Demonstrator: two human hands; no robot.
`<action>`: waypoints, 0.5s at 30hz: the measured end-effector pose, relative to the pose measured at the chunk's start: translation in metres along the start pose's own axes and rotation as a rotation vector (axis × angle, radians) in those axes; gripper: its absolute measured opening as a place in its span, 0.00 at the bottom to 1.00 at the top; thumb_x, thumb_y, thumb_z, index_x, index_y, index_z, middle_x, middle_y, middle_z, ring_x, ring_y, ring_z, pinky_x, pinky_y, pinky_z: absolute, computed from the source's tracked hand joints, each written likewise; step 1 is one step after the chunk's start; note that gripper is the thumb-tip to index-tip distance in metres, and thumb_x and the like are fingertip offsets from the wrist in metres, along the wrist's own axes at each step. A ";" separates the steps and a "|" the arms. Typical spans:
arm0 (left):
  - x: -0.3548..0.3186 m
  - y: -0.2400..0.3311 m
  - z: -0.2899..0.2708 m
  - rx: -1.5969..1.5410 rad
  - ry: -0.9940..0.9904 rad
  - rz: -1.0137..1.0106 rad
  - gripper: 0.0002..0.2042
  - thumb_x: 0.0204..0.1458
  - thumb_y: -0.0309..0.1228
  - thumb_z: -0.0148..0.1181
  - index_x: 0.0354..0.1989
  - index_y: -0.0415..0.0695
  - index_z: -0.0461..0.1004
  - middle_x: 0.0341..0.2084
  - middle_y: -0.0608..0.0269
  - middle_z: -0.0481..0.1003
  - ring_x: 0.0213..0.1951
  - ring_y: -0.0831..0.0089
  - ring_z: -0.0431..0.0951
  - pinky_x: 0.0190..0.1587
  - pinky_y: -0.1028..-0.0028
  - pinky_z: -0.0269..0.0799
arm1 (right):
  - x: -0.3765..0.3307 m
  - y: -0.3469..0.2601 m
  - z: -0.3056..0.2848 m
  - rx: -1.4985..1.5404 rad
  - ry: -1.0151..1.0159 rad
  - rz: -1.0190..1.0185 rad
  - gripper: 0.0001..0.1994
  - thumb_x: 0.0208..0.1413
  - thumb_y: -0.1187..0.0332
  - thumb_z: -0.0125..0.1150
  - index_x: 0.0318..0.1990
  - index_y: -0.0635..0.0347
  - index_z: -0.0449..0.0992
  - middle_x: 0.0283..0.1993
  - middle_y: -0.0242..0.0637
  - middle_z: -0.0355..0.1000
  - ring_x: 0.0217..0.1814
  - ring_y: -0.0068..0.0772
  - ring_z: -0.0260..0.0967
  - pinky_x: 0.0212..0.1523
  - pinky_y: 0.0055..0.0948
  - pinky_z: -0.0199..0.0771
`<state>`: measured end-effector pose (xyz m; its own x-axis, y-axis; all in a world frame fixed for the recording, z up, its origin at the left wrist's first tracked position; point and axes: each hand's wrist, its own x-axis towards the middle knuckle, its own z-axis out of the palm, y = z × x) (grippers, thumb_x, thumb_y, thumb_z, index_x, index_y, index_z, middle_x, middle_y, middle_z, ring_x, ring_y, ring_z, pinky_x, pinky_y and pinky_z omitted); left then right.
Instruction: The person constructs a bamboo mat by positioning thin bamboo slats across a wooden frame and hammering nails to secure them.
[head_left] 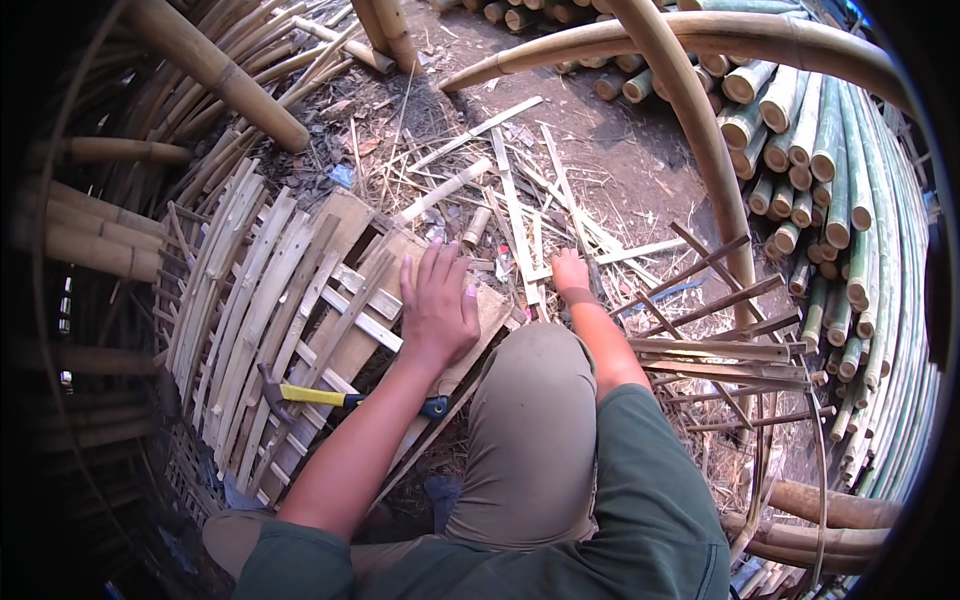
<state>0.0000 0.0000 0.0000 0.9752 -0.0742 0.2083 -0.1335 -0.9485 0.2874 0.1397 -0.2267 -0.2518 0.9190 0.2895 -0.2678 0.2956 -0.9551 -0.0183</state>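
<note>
My left hand (440, 305) rests with its fingers stretched out on a flat wooden board (490, 310), at the end of a slatted bamboo panel (250, 310). Across that panel lies a claw hammer (312, 395) with a yellow and black handle. Its grip end passes under my left forearm. Farther out, beyond my raised knee, my right hand (570, 272) reaches down to the ground. Its fingers are closed on a pale bamboo strip (640, 250), one of several lying there. My fingertips are too small to make out fully.
Cut green bamboo poles (840, 150) are stacked on the right. A thick curved bamboo pole (715, 130) rises before them. Dark thin slats (710, 350) form a frame beside my right arm. More bamboo poles (220, 75) stand at the left. Scraps and strips (475, 130) litter the ground ahead.
</note>
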 end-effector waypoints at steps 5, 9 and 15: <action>0.004 -0.001 0.004 -0.003 0.048 0.005 0.20 0.53 0.35 0.48 0.53 0.41 0.69 0.59 0.53 0.64 0.68 0.60 0.54 0.70 0.50 0.35 | 0.006 -0.005 -0.028 0.213 0.320 0.120 0.11 0.55 0.76 0.50 0.45 0.57 0.69 0.48 0.42 0.67 0.52 0.46 0.67 0.45 0.41 0.78; 0.006 0.001 0.006 -0.011 0.056 0.016 0.20 0.53 0.35 0.49 0.53 0.41 0.69 0.59 0.53 0.64 0.68 0.60 0.54 0.70 0.50 0.35 | 0.017 -0.012 -0.045 0.512 0.610 0.556 0.13 0.56 0.74 0.52 0.50 0.59 0.67 0.56 0.45 0.63 0.50 0.52 0.71 0.46 0.40 0.77; 0.001 -0.003 0.000 0.000 0.024 -0.012 0.20 0.53 0.35 0.49 0.53 0.41 0.69 0.59 0.54 0.64 0.68 0.60 0.54 0.70 0.50 0.36 | 0.005 -0.040 -0.053 0.317 -0.071 0.310 0.19 0.49 0.53 0.67 0.41 0.58 0.80 0.44 0.47 0.78 0.49 0.43 0.76 0.50 0.40 0.75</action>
<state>0.0009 0.0023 -0.0007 0.9724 -0.0553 0.2268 -0.1217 -0.9492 0.2901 0.1463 -0.1836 -0.2012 0.9279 -0.0073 -0.3728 -0.0954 -0.9711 -0.2186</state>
